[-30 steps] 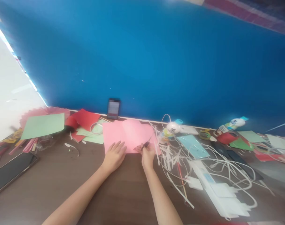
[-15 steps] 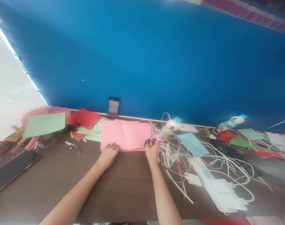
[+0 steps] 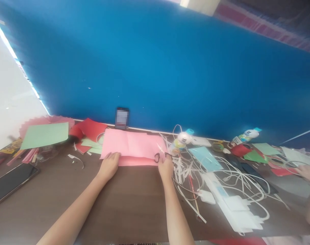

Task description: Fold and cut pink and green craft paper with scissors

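Observation:
A folded pink paper sheet [image 3: 131, 146] lies on the brown table [image 3: 134, 200] in front of me. My left hand [image 3: 108, 166] rests on the sheet's near left corner, fingers laid flat on it. My right hand [image 3: 165, 167] sits at the sheet's near right corner, fingers curled, touching the handles of small dark scissors [image 3: 160, 153] that lie on the paper with the blades pointing away.
White paper strips and charger cables [image 3: 221, 180] tangle to the right, with a glue bottle [image 3: 181, 140] and a white bottle [image 3: 244, 136]. Green and red paper [image 3: 46, 134] lies at left. A phone [image 3: 9, 182] lies near left, another stands against the blue wall [image 3: 122, 118]. Another person's hand [image 3: 309, 173] shows far right.
My left hand has slid left to the sheet's corner and my right hand has moved right. The pink sheet now lies flatter and wider. The scissors have come down onto the paper.

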A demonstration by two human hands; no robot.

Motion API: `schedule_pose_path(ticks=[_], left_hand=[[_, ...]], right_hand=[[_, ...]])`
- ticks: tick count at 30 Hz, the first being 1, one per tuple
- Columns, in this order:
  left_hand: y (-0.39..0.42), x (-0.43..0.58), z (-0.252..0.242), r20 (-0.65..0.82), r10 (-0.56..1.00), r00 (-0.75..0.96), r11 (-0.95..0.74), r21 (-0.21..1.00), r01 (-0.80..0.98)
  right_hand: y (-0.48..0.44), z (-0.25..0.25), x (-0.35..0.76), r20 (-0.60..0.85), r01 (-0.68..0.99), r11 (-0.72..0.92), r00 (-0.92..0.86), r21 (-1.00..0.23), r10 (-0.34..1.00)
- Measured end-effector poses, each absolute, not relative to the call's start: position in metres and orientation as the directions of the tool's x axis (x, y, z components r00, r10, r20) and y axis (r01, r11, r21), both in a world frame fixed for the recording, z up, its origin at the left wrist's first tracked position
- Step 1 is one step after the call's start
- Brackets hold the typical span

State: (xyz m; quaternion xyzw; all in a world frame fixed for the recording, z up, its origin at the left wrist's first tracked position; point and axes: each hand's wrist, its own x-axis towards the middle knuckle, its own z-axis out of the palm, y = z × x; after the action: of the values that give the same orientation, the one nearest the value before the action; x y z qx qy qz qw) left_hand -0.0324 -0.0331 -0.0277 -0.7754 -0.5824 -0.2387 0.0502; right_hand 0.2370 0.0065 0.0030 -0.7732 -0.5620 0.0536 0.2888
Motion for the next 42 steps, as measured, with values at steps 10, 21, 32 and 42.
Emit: schedule_pose_path(ticks=[10,21,32,42], left_hand=[[-0.033,-0.027,-0.028,0.487,0.873,0.011,-0.347,0.608,0.714],[-0.042,-0.013,-0.029,0.401,0.866,0.299,-0.407,0.218,0.887],[-0.052,0.001,-0.020,0.407,0.878,0.251,-0.343,0.168,0.924],[-0.060,0.006,-0.020,0.463,0.776,0.428,-0.584,0.270,0.766]], right_hand=[[0.010,-0.006,0.252,0.233,0.925,-0.242,0.314,-0.292,0.920],[0.001,-0.017,0.202,0.455,0.554,0.293,0.180,-0.779,0.872],[-0.005,-0.017,0.196,0.515,0.565,0.417,0.017,-0.712,0.857],[-0.016,-0.013,0.181,0.298,0.607,0.600,-0.530,-0.521,0.794]])
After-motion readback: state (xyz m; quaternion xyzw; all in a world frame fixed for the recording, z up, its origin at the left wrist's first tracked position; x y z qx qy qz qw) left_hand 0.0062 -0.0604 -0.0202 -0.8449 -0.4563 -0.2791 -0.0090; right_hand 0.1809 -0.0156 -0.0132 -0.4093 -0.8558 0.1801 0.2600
